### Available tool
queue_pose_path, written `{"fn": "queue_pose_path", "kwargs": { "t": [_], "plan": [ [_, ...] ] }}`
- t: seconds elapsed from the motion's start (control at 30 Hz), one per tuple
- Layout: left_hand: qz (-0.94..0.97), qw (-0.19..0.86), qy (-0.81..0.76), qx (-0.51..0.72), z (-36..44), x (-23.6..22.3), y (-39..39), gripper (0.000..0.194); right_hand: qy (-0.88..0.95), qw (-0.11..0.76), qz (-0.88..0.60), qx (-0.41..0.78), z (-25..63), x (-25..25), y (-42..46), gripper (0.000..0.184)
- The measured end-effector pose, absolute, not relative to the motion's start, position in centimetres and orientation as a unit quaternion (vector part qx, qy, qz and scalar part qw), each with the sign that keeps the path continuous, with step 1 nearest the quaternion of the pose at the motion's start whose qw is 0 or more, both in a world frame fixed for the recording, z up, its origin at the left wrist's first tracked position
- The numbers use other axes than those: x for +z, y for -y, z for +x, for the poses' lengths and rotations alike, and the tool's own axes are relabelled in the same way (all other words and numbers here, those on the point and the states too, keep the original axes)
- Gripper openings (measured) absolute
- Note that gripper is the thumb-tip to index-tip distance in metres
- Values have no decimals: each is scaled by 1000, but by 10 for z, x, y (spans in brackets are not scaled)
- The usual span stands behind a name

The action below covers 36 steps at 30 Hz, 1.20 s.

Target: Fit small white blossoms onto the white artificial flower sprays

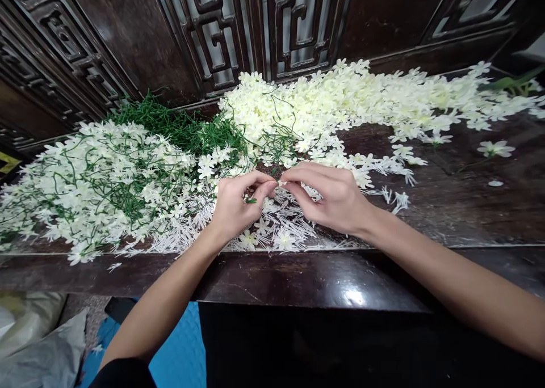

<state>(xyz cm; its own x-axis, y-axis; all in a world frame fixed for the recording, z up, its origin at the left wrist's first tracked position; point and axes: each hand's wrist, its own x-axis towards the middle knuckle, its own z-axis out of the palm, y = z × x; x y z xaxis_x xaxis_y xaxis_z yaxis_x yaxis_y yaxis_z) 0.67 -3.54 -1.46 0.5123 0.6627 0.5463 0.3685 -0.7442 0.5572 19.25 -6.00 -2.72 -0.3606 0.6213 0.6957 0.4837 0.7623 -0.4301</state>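
My left hand (238, 203) is closed in a pinch on a green artificial flower stem (250, 201), a bit of which shows beneath the fingers. Fingertip to fingertip with it, my right hand (334, 196) pinches a small whitish flower piece (281, 183), mostly covered by the fingers. Under both hands lie white stamen-like sprigs (292, 220) and a few loose blossoms. Just beyond the fingers sits a small tangle of green stems (279, 141).
Assembled white flowers with green stems (114, 178) heap up at left. Behind them lies a pile of bare green stems (170, 124). Pale yellow-white petals (340, 96) spread along the back, against a carved wooden panel (208, 25). The dark wooden ledge (315, 277) ends in front of me.
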Motion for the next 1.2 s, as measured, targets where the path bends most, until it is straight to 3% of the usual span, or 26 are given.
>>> {"fn": "queue_pose_path", "kwargs": {
  "t": [0.13, 0.3, 0.37, 0.53, 0.7, 0.83, 0.9, 1.1, 1.2],
  "plan": [
    [871, 108, -264, 399, 6, -18, 34, 12, 810, 448, -357, 125, 191, -25, 63, 19],
    [888, 16, -218, 404, 4, -22, 29, 10, 698, 413, -435, 392, 189, -13, 66, 8],
    [888, 11, -217, 405, 3, -21, 27, 10, 660, 412, -444, 445, 190, -9, 64, 8],
    [856, 82, -237, 451, 1, -13, 24, 33, 586, 466, -474, 463, 197, -6, 57, 12],
    [798, 206, -238, 514, 0, -7, 28, 20, 567, 454, -460, 510, 199, -12, 52, 17],
    [723, 261, -326, 550, 0, -3, 30, 13, 623, 422, -485, 446, 197, -14, 52, 26],
    [687, 287, -367, 558, -1, -1, 27, 21, 659, 401, -512, 378, 196, -16, 53, 30],
    [568, 523, -387, 504, -7, 1, 17, 30, 828, 259, -460, 191, 198, -38, 51, 35],
    [525, 603, -396, 451, -7, 4, 18, 33, 856, 235, -434, 153, 199, -46, 49, 32]
  ]
}}
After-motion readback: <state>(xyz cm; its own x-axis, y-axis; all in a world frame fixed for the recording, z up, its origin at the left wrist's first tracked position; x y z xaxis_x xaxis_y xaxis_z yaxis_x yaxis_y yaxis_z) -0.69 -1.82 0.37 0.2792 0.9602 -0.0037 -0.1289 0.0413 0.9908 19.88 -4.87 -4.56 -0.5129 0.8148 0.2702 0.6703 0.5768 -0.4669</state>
